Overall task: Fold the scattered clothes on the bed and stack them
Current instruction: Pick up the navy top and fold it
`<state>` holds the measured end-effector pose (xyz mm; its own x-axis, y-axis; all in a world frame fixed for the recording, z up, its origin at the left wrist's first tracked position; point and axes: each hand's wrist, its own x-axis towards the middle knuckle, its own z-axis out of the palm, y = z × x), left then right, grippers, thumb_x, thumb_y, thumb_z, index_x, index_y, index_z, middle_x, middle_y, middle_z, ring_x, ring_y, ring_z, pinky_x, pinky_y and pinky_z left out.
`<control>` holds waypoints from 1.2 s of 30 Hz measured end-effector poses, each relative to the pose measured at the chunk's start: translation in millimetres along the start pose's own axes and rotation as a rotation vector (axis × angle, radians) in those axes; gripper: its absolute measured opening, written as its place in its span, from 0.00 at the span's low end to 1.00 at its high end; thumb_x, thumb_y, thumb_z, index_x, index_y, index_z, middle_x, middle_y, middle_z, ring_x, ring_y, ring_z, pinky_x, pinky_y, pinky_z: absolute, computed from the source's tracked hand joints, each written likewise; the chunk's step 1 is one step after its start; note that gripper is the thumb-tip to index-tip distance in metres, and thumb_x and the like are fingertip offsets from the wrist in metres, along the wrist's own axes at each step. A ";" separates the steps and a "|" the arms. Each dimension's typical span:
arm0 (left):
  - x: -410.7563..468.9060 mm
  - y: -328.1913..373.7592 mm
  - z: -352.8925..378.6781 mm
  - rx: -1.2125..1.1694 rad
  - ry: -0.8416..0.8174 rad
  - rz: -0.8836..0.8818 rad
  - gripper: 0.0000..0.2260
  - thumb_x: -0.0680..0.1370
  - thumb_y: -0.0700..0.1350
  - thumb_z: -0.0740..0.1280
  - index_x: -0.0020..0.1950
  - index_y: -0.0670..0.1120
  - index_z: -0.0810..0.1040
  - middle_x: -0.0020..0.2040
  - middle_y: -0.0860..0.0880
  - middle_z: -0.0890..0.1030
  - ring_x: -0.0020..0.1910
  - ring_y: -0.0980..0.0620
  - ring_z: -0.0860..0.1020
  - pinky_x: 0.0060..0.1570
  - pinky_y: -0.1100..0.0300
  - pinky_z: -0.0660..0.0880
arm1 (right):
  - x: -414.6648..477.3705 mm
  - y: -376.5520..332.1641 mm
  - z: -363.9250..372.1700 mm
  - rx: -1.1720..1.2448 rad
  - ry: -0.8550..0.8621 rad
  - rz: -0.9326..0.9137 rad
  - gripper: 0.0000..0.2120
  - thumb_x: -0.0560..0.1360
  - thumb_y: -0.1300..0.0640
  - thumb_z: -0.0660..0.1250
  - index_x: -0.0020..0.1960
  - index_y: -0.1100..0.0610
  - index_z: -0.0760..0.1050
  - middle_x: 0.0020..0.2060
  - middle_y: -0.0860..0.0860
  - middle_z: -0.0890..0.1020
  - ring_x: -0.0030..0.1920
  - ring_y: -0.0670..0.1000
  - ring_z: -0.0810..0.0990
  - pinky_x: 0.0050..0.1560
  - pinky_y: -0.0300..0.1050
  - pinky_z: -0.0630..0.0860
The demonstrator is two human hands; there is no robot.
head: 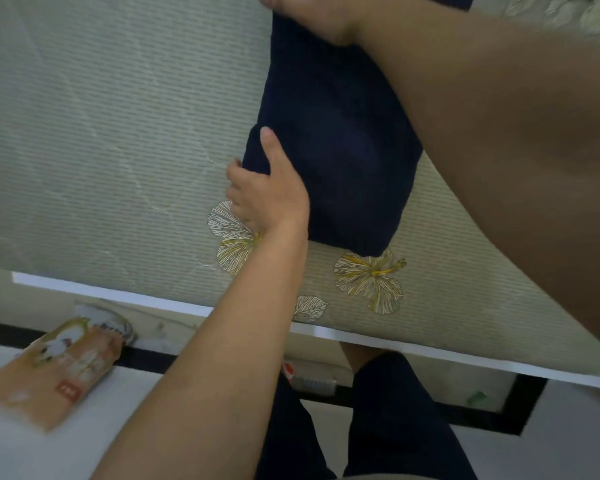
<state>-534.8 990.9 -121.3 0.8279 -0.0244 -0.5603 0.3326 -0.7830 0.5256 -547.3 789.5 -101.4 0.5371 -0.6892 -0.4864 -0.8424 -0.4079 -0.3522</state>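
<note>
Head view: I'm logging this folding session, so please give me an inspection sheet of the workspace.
Surface: pale green striped bedspread with yellow flower prints.
Job's things: dark navy cloth garment, lying in a long strip on the bedspread.
Clutter: orange printed packet on a white surface beside the bed.
Hands: left hand grips the garment's near edge; right hand rests on its far end, fingers out of frame.
Cables: nothing seen.
Surroundings: white bed edge; person's dark trouser legs.
</note>
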 end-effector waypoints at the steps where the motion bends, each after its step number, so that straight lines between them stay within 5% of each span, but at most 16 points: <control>1: 2.3 1.3 6.5 0.041 0.040 0.019 0.35 0.76 0.71 0.55 0.72 0.47 0.68 0.66 0.45 0.75 0.66 0.43 0.72 0.65 0.43 0.70 | 1.9 1.2 7.2 -0.060 0.009 -0.013 0.46 0.68 0.19 0.55 0.72 0.53 0.70 0.66 0.52 0.77 0.62 0.57 0.77 0.60 0.52 0.73; 3: 12.6 -0.3 15.1 0.072 0.115 0.041 0.30 0.76 0.71 0.51 0.65 0.50 0.70 0.55 0.50 0.81 0.56 0.44 0.78 0.56 0.43 0.75 | 2.0 3.2 22.5 -0.197 0.149 -0.044 0.39 0.73 0.23 0.54 0.65 0.55 0.74 0.56 0.53 0.80 0.56 0.56 0.79 0.56 0.52 0.75; 6: 22.2 -9.6 12.1 0.018 0.096 0.028 0.23 0.79 0.68 0.53 0.60 0.50 0.70 0.39 0.59 0.75 0.38 0.58 0.76 0.39 0.60 0.73 | -5.9 9.8 36.5 -0.309 0.304 -0.074 0.28 0.79 0.33 0.53 0.57 0.56 0.74 0.41 0.52 0.75 0.45 0.55 0.76 0.45 0.54 0.72; 10: 24.9 4.9 -13.3 0.036 0.027 0.202 0.21 0.81 0.63 0.57 0.58 0.47 0.74 0.38 0.61 0.72 0.35 0.64 0.71 0.33 0.72 0.65 | -20.9 26.2 16.1 -0.128 0.331 -0.042 0.22 0.80 0.40 0.57 0.60 0.57 0.72 0.52 0.54 0.80 0.51 0.56 0.79 0.43 0.50 0.69; 13: 25.6 43.4 -36.6 0.091 0.003 0.468 0.18 0.81 0.61 0.60 0.53 0.46 0.76 0.37 0.61 0.71 0.34 0.68 0.72 0.35 0.76 0.65 | -56.7 39.0 -13.7 0.021 0.528 0.034 0.23 0.78 0.38 0.59 0.60 0.56 0.72 0.48 0.50 0.81 0.48 0.54 0.80 0.46 0.51 0.73; 19: -27.1 154.9 -104.4 0.057 -0.122 1.032 0.19 0.80 0.61 0.62 0.58 0.47 0.77 0.43 0.57 0.77 0.40 0.60 0.73 0.42 0.65 0.68 | -166.5 37.3 -101.2 0.198 0.987 0.193 0.24 0.75 0.38 0.65 0.61 0.54 0.75 0.48 0.49 0.83 0.46 0.56 0.82 0.44 0.49 0.74; 27: -218.7 299.9 -206.4 -0.077 -0.273 1.632 0.18 0.79 0.58 0.65 0.59 0.46 0.78 0.40 0.50 0.79 0.38 0.50 0.77 0.41 0.59 0.69 | -368.3 17.5 -262.5 0.273 1.465 0.394 0.20 0.74 0.39 0.68 0.56 0.53 0.78 0.47 0.48 0.83 0.47 0.54 0.82 0.46 0.47 0.75; 36: -410.3 301.4 -275.0 -0.267 -0.347 1.891 0.17 0.78 0.57 0.67 0.61 0.48 0.77 0.44 0.54 0.79 0.44 0.48 0.79 0.45 0.58 0.70 | -579.1 34.3 -324.5 0.221 1.701 0.391 0.18 0.76 0.42 0.69 0.59 0.52 0.74 0.51 0.47 0.81 0.48 0.51 0.80 0.49 0.47 0.76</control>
<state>-650.0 935.8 443.0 0.0423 -0.7192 0.6935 -0.6649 0.4978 0.5568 -901.6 980.3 427.7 -0.4369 -0.5804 0.6872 -0.8002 -0.0983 -0.5917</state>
